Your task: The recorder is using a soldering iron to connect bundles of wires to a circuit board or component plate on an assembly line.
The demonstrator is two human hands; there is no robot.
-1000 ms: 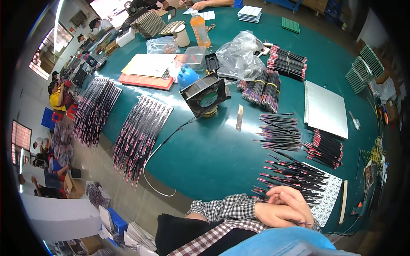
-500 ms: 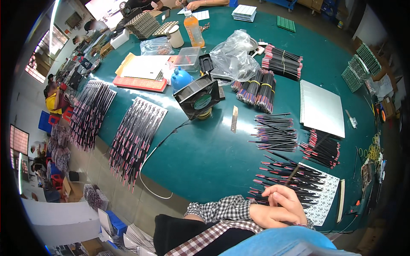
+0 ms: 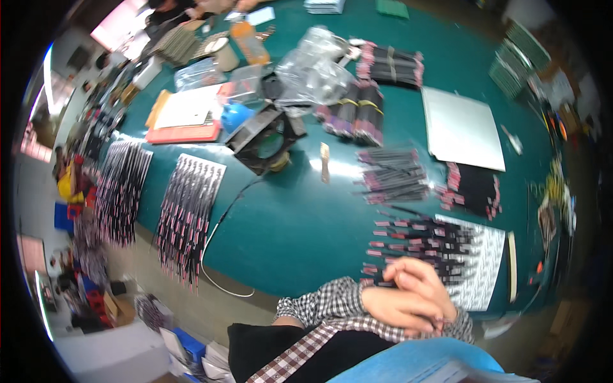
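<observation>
Black wires [image 3: 424, 241], blurred, partly hidden behind overlapping fingers [image 3: 416, 273], grip unclear

Left hand [image 3: 393, 308] overlaps right hand [image 3: 429, 290]; both seem loosely curled.

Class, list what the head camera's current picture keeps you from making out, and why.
Head view: whether the left hand or right hand grips anything; overlapping fingers and blur hide it.
Head view: fine markings on the white board; motion blur.
Head view: full shape of the blue item; the lower edge cuts it off.
</observation>
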